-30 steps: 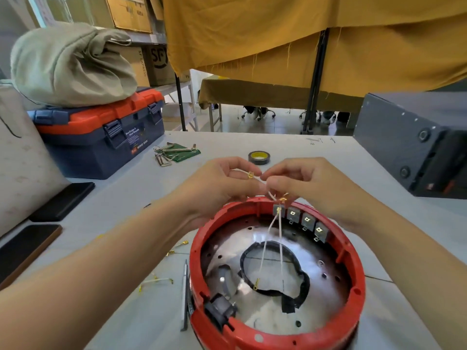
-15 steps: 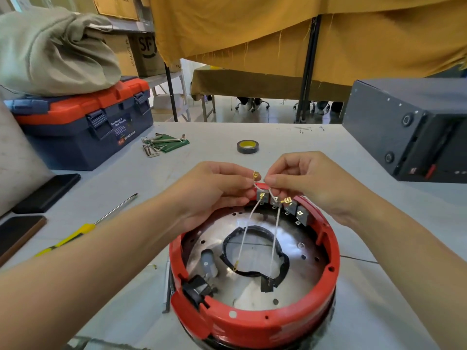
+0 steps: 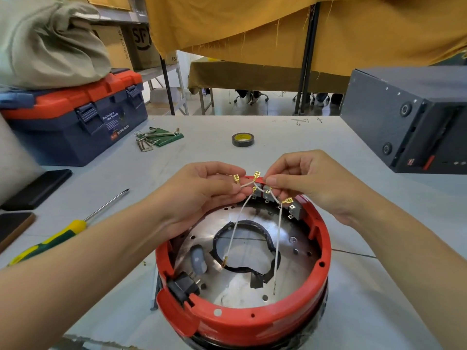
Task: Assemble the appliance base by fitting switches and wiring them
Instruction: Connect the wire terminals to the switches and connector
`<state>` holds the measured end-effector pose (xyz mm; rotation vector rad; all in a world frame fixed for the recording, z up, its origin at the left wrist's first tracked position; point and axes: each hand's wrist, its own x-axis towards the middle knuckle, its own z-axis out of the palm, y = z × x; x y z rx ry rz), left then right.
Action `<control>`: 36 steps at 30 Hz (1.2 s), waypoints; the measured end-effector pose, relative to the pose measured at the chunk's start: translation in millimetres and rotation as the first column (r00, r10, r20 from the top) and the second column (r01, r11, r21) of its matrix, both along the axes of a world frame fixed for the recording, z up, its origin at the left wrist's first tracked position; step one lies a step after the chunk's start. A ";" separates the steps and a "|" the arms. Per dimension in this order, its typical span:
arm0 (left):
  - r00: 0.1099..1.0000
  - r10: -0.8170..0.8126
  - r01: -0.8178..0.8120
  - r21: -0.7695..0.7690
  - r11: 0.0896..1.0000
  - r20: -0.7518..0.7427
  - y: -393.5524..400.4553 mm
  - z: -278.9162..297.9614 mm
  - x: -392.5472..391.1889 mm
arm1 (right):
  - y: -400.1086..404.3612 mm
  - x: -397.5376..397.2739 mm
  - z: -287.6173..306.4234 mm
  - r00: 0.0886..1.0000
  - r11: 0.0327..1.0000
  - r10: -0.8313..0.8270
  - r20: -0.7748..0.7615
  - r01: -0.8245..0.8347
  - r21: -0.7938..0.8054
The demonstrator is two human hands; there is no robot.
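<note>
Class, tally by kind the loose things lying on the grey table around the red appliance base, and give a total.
Toolbox: 1
Screwdriver: 1
Tape roll: 1
Hex key set: 1
Phones: 2
Dark metal box: 1
Total: 7

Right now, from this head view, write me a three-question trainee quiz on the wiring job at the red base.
1. True or false: both hands, the left hand and the right hand, pinch the white wires over the far rim of the red base.
2. Which tool lies on the table left of the base? A) the yellow-handled screwdriver B) pliers C) a hammer
3. Fill in: the roll of tape lies on the table ____ the hands, apart from them.

Key: 1 true; 2 A; 3 beyond
</note>
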<state>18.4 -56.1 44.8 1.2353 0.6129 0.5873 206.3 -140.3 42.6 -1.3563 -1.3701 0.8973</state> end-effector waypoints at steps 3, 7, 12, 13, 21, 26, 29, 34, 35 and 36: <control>0.999 0.049 -0.049 -0.013 0.999 0.013 -1.2 -0.7 0.3 | -1.3 0.1 -0.3 1.000 1.000 0.008 0.017 -0.007 -0.012; 0.992 0.107 -0.104 0.057 0.993 -0.063 -2.3 -1.8 5.1 | -1.9 1.2 1.2 0.998 0.999 0.029 0.050 -0.027 -0.046; 0.975 0.165 -0.133 0.206 0.969 -0.146 -4.5 -4.7 10.2 | -3.2 4.8 0.6 0.995 0.995 0.046 0.091 -0.038 -0.088; 0.972 0.176 -0.139 0.227 0.964 -0.153 -4.9 -5.6 11.3 | -3.5 5.0 0.1 0.993 0.994 0.056 0.102 -0.046 -0.096; 0.957 0.226 -0.158 0.321 0.934 -0.184 -5.0 -7.7 15.1 | -2.4 8.7 -2.2 0.990 0.998 0.027 0.142 -0.018 -0.065; 0.954 0.223 -0.139 0.367 0.920 -0.198 -3.1 -8.1 13.5 | 0.2 9.3 -5.4 0.985 1.000 -0.008 0.175 0.011 -0.016; 0.952 0.216 -0.122 0.378 0.918 -0.216 -1.8 -9.5 12.4 | 0.5 9.2 -5.4 0.980 1.000 0.022 0.196 -0.022 -0.002; 0.947 0.190 -0.061 0.438 0.897 -0.258 -1.5 -10.1 12.2 | 1.3 13.5 -1.9 0.966 0.991 0.121 0.228 -0.107 -0.077; 0.945 0.186 -0.048 0.448 0.892 -0.268 -1.1 -9.5 13.2 | 1.5 14.3 -1.4 0.963 0.989 0.139 0.230 -0.122 -0.089; 0.942 0.182 -0.035 0.459 0.888 -0.280 -1.1 -9.0 14.2 | 1.8 15.2 -1.1 0.962 0.987 0.151 0.226 -0.132 -0.096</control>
